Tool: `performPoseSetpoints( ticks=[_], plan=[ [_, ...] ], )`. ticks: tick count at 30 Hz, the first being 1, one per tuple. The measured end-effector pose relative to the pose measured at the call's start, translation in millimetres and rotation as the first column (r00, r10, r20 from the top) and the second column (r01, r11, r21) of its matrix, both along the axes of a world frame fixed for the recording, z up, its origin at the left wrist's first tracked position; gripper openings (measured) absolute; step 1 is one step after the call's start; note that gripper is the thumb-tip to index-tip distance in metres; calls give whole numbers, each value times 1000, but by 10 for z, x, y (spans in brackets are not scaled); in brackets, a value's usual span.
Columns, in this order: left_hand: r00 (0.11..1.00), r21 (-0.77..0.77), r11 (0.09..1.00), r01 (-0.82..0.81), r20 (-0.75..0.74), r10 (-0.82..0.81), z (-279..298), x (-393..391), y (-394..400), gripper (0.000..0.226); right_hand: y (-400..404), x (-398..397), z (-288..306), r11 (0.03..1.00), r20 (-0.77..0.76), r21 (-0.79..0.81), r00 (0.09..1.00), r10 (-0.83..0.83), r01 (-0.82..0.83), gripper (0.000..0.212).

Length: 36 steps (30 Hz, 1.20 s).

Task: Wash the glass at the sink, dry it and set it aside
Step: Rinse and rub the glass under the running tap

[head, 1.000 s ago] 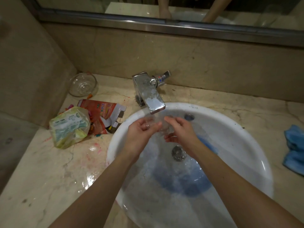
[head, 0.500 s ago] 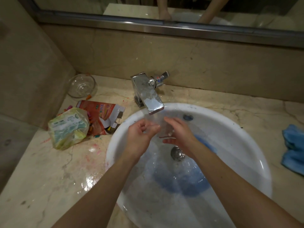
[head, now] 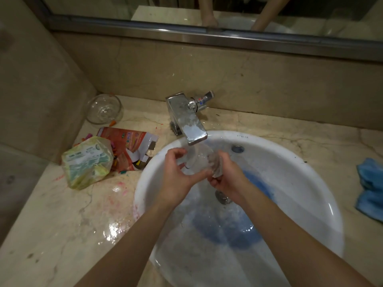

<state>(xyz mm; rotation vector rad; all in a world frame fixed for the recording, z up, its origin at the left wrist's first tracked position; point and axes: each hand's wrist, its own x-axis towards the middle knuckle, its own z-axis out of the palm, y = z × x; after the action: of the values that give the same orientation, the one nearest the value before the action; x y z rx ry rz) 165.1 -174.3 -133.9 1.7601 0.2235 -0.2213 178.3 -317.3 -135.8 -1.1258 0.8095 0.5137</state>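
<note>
A clear drinking glass [head: 200,162] is held under the chrome tap [head: 186,121], over the white round sink [head: 290,162]. It lies roughly on its side between both hands. My left hand [head: 176,177] wraps its left end with thumb and fingers. Around the right end curls my right hand [head: 228,179]. Water runs over the glass and pools with a blue tint in the basin. Parts of the glass are hidden by my fingers.
A blue cloth [head: 371,187] lies on the counter at the right edge. Left of the sink are a yellow-green packet [head: 87,162], a torn red carton [head: 128,146] and a glass bowl [head: 103,109]. The marble counter [head: 62,235] is wet near the rim.
Both hands have turned the glass under the tap; it now lies more on its side, and my left hand's fingers have shifted around it. The hands stay in the same place.
</note>
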Motion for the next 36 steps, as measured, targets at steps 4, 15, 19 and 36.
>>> performPoseSetpoints(
  ticks=[4,15,19,36],
  plan=[
    [995,-191,981,20,-89,-38,-42,19,-60,80,13,-10,-33,994,-58,107,998,14,-7,30],
    [994,-203,974,-96,-77,81,-77,27,-204,72,36,20,78,994,80,-94,995,60,-52,27],
    [993,-219,970,-106,-75,91,-21,26,-232,66,34,13,167,989,197,-100,971,131,-113,23],
    [993,-153,988,25,-111,-43,-78,11,-116,65,20,121,147,969,50,-138,976,213,-205,50]
  ],
)
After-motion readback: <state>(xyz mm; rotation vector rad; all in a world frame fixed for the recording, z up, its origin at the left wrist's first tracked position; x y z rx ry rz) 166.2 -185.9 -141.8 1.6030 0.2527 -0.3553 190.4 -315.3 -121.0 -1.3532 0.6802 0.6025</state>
